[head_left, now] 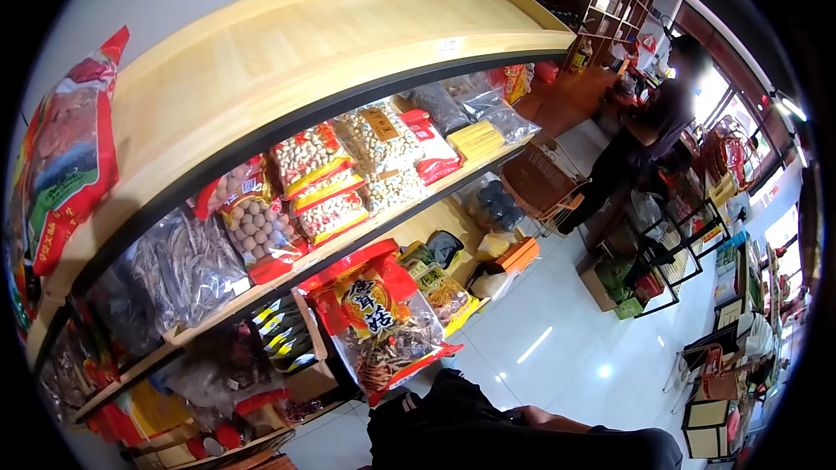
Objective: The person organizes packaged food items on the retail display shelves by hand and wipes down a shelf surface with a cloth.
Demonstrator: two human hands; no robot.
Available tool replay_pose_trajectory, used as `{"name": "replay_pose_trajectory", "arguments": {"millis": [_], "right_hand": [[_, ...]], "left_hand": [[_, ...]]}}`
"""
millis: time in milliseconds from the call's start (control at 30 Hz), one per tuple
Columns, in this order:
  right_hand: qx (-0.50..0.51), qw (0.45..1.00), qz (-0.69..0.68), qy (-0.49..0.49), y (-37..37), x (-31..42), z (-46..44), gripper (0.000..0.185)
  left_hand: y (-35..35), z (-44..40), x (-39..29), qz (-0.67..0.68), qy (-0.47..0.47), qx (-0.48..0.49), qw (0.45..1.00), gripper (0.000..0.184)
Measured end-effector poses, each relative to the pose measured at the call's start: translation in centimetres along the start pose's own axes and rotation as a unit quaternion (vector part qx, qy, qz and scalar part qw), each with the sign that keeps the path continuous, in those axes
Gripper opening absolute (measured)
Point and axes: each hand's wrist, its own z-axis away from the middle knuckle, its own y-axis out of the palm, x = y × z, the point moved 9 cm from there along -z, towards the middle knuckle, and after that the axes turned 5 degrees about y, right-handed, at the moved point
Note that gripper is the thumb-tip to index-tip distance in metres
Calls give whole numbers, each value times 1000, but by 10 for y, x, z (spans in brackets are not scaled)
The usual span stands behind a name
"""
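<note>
My right hand [535, 419] shows small at the bottom, beside dark clothing [470, 435]; its fingers are too small and partly hidden to read. My left hand is not visible. Just above the clothing, a large red-edged clear bag of dried mushrooms [374, 318] with yellow and black lettering leans tilted at the front of the lower shelf. Whether a hand supports it from behind cannot be seen. Right beside it lies a yellow bag of dried food [444, 296].
A wooden shelf unit [305, 13] holds bags of nuts [309, 157], round brown dried fruit [261, 226] and dried fish [187, 265]. A red bag [74, 152] stands on its top. Across the tiled floor [557, 348] are a person in dark clothes [649, 130], a basket [535, 178] and a black rack [675, 265].
</note>
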Motion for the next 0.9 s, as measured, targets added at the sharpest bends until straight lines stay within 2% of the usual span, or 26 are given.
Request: {"name": "replay_pose_trajectory", "arguments": {"millis": [33, 67, 100, 200, 300, 333, 400, 433, 467, 533, 600, 700, 833, 900], "right_hand": [[20, 979, 164, -118, -6, -1, -9, 29], [12, 930, 283, -234, -14, -5, -13, 28], [93, 979, 127, -131, -23, -36, -38, 28], [184, 976, 29, -114, -17, -38, -39, 33], [140, 986, -88, -1, -14, -19, -22, 32], [142, 986, -90, -1, -20, -23, -26, 32], [80, 996, 6, -25, -36, -23, -31, 29], [29, 1000, -3, 0, -46, -30, -31, 29], [32, 999, -6, -1, -47, -30, -30, 29], [2, 996, 75, -40, -51, -25, -32, 30], [25, 999, 41, -21, -50, -22, -28, 30], [37, 992, 87, -80, -54, -23, -31, 30], [3, 997, 68, -35, -56, -22, -28, 37], [-54, 990, -112, 62, -68, -49, -44, 47]], "left_hand": [[1, -1, -2, -2, -1, 0, 1000, 49], [3, -1, -3, -2, -3, -1, 1000, 48], [6, -2, -5, -4, -4, -1, 1000, 48], [13, -2, -9, -7, -11, -1, 1000, 46], [20, -1, -13, -11, -18, 0, 1000, 45], [22, -2, -14, -13, -20, 0, 1000, 44], [26, -2, -17, -16, -23, 1, 1000, 43], [30, 0, -14, -19, -25, 2, 1000, 43], [32, 1, -15, -20, -26, 2, 999, 42], [32, 3, -17, -27, -29, 4, 999, 41], [33, 4, -19, -28, -30, 3, 999, 40], [34, 4, -22, -32, -36, 2, 999, 39], [37, -1, -27, -35, -44, 4, 998, 37], [38, -6, -34, -40, -48, 10, 998, 36]]}}
